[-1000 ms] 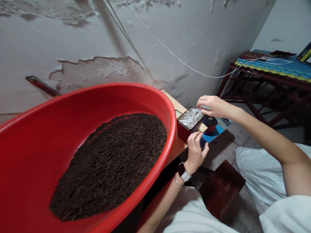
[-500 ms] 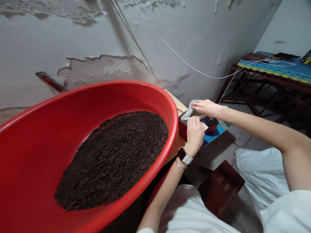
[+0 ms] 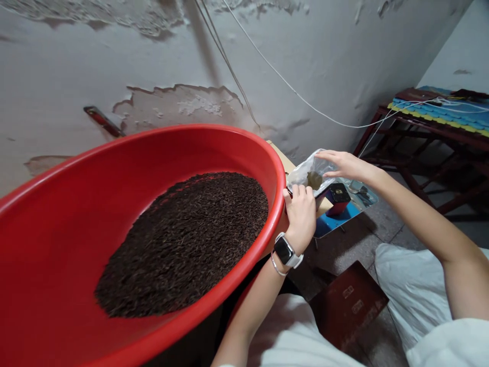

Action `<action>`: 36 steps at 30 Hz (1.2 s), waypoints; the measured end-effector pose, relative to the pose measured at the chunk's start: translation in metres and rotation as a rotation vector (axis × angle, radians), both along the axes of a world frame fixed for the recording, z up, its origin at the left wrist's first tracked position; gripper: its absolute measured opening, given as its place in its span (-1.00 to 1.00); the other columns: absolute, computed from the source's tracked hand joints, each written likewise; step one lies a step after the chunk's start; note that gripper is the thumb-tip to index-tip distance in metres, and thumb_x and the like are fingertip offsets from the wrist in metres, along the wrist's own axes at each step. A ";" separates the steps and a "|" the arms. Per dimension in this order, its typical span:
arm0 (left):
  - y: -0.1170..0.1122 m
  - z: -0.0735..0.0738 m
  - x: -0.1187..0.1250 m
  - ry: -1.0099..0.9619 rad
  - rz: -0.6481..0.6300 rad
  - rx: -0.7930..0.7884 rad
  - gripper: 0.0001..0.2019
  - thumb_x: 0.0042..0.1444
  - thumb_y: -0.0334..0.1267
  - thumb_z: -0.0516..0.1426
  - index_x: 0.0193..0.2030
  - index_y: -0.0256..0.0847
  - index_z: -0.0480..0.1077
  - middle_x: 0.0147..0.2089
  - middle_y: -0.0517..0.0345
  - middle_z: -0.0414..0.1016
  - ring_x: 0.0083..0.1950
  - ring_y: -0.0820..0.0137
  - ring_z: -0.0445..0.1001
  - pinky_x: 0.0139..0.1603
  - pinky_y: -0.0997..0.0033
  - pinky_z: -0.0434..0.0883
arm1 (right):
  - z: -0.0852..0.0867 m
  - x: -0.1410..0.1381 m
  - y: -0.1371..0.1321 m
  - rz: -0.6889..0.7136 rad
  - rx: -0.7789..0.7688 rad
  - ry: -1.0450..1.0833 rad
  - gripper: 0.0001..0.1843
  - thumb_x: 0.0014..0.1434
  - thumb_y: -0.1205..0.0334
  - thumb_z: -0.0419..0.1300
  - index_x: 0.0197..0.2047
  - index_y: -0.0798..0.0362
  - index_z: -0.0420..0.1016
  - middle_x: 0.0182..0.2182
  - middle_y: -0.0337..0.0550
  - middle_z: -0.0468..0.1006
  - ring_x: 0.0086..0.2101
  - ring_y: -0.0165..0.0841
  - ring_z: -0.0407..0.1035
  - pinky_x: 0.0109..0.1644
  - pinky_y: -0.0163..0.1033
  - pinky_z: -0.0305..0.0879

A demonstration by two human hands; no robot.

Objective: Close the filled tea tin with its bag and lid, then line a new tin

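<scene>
Just right of the red basin (image 3: pixel 57 278), I record a clear plastic bag (image 3: pixel 303 171), mouth spread, in a tin (image 3: pixel 320 199) largely hidden by my left hand (image 3: pixel 301 211). That hand's fingers bend over the bag's near edge; whether they grip, I cannot tell. My right hand (image 3: pixel 342 165) touches the far edge, thumb and fingers apart. Dark leaf-like material (image 3: pixel 187 244) lies inside the basin; farther right of it stands a small dark box (image 3: pixel 338 200) on a blue surface (image 3: pixel 332 224). Half a second ago the bag was bunched narrower; now olive-brown matter (image 3: pixel 314 179) shows inside.
</scene>
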State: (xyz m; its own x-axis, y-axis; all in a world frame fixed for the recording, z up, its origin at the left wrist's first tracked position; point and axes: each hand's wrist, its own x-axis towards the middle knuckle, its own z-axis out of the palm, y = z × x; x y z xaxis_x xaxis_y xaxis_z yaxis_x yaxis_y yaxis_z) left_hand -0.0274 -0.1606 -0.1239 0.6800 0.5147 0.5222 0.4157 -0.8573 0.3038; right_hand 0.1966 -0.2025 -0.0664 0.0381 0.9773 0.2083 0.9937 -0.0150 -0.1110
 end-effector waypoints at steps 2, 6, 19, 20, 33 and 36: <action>-0.002 0.000 -0.006 -0.055 -0.061 0.027 -0.64 0.28 -0.52 -0.16 -0.15 -0.22 0.44 -0.15 -0.08 0.47 0.12 0.06 0.36 0.31 -0.18 0.17 | -0.003 0.000 0.003 -0.026 0.019 0.054 -0.37 0.20 0.10 0.21 0.32 0.04 0.30 0.24 -0.01 0.39 0.21 -0.15 0.30 0.29 -0.06 0.19; -0.005 -0.014 -0.013 -0.052 -0.129 0.030 -0.63 0.25 -0.53 -0.17 -0.10 -0.23 0.43 -0.11 -0.09 0.47 0.18 0.08 0.37 0.38 -0.10 0.17 | -0.017 -0.003 0.018 -0.081 -0.068 0.117 -0.56 0.30 0.10 0.03 0.14 0.06 0.50 0.08 -0.04 0.55 0.04 -0.19 0.44 0.13 -0.17 0.29; 0.001 -0.070 -0.004 -0.121 0.021 -0.142 -0.39 0.27 -0.27 0.09 0.38 -0.45 0.01 0.43 -0.51 0.01 0.40 -0.13 0.16 0.27 -0.11 0.33 | -0.027 0.001 0.081 -0.201 -0.317 0.192 -0.53 0.16 -0.17 0.14 -0.50 0.05 0.52 -0.60 -0.21 0.40 -0.55 -0.44 0.17 -0.41 -0.28 0.02; 0.002 -0.071 -0.002 -0.136 0.016 -0.144 -0.35 0.27 -0.26 0.09 0.41 -0.47 -0.05 0.44 -0.53 -0.02 0.42 -0.13 0.13 0.30 -0.13 0.30 | -0.030 0.005 0.084 -0.196 -0.327 0.259 -0.49 0.13 -0.21 0.16 -0.55 0.06 0.48 -0.64 -0.25 0.33 -0.57 -0.46 0.11 -0.44 -0.28 0.00; -0.008 -0.111 -0.007 -0.380 -0.171 -0.240 -0.19 0.27 -0.37 0.06 0.49 -0.22 -0.39 0.50 -0.35 -0.19 0.53 0.04 -0.12 0.43 -0.03 0.17 | -0.079 0.001 0.027 -0.353 0.300 0.984 -0.43 -0.03 -0.31 0.24 -0.30 0.08 0.55 -0.30 -0.10 0.60 -0.23 -0.24 0.45 -0.10 -0.17 0.38; -0.005 -0.117 -0.008 -0.439 -0.195 -0.191 -0.26 0.28 -0.37 0.06 0.47 -0.18 -0.28 0.45 -0.32 -0.04 0.50 0.06 -0.01 0.40 -0.02 0.24 | -0.072 -0.001 -0.001 -0.199 0.214 0.906 -0.53 0.05 -0.16 0.27 -0.10 0.00 0.58 -0.09 -0.12 0.60 -0.04 -0.18 0.44 0.12 -0.07 0.34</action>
